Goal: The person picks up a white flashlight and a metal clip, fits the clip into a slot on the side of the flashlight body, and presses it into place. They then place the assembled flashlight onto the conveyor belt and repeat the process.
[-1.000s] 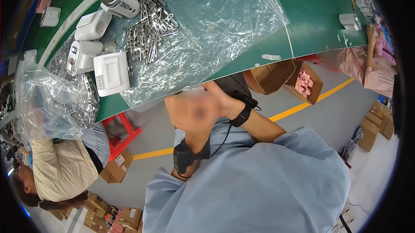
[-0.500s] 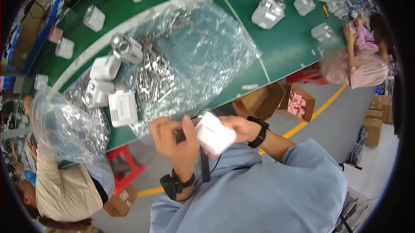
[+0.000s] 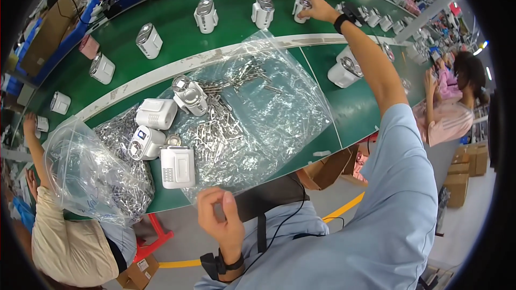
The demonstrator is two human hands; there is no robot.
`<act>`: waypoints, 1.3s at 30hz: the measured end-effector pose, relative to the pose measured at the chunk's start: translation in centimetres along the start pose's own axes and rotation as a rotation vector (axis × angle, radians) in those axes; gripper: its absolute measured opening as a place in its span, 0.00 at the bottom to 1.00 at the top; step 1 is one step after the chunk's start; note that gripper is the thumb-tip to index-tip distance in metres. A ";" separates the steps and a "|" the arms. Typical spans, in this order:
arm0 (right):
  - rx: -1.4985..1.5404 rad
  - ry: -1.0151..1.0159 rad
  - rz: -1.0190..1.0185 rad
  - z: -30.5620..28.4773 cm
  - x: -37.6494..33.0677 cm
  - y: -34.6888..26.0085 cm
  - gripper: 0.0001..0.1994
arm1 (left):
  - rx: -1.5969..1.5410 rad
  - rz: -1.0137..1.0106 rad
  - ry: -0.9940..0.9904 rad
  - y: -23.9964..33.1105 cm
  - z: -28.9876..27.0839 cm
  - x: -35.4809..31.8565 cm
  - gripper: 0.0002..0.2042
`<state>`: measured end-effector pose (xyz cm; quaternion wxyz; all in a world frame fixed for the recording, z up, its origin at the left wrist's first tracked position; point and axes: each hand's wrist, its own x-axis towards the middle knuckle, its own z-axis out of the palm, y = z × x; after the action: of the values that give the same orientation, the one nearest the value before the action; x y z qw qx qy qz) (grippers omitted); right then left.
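My right arm stretches to the far side of the green bench, where my right hand grips a small white appliance housing with a silvery top; its thumb and fingers are on the upper part. Close to the near bench edge, my left hand is half curled, thumb apart from the fingers, with nothing visible in it. Beyond it lies a clear plastic sheet with a pile of small metal strips. Several white housings sit left of the pile, including an upright vented one and one lying over.
A clear bag of metal parts lies at the left, near a co-worker's beige sleeve. More housings stand along the far lane behind a pale curved divider. Another person sits at right. Cardboard boxes stand below the bench.
The white housing between my hands has left that spot. My right hand has reached far forward to the back lane; my left stays by the near edge. The view has tilted up.
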<state>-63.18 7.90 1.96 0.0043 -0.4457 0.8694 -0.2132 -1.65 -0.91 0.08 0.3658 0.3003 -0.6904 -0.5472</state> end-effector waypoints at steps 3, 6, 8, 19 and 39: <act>-0.061 0.019 -0.058 1.2 1.5 -2.8 0.42 | 0.061 -0.018 0.002 -0.5 -1.4 -0.1 0.02; -0.069 0.077 -0.162 1.8 1.9 -10.8 0.49 | 0.046 -0.028 0.009 -0.1 -1.6 -0.1 0.02; -0.083 -0.023 -0.084 4.1 2.4 -14.8 0.47 | 0.014 -0.009 -0.056 0.6 -0.2 0.4 0.03; 0.323 -0.305 -0.307 -1.3 -14.7 -31.2 0.28 | -0.038 0.266 -0.086 3.9 5.4 5.5 0.32; 0.360 -0.612 -0.394 -0.9 -21.6 -30.1 0.08 | -0.338 0.072 -0.800 2.0 0.4 3.6 0.36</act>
<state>-27.08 9.64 10.07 0.2998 -0.6389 0.6747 -0.2163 -4.06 -3.22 2.58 0.1323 -0.0238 -0.6886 -0.7125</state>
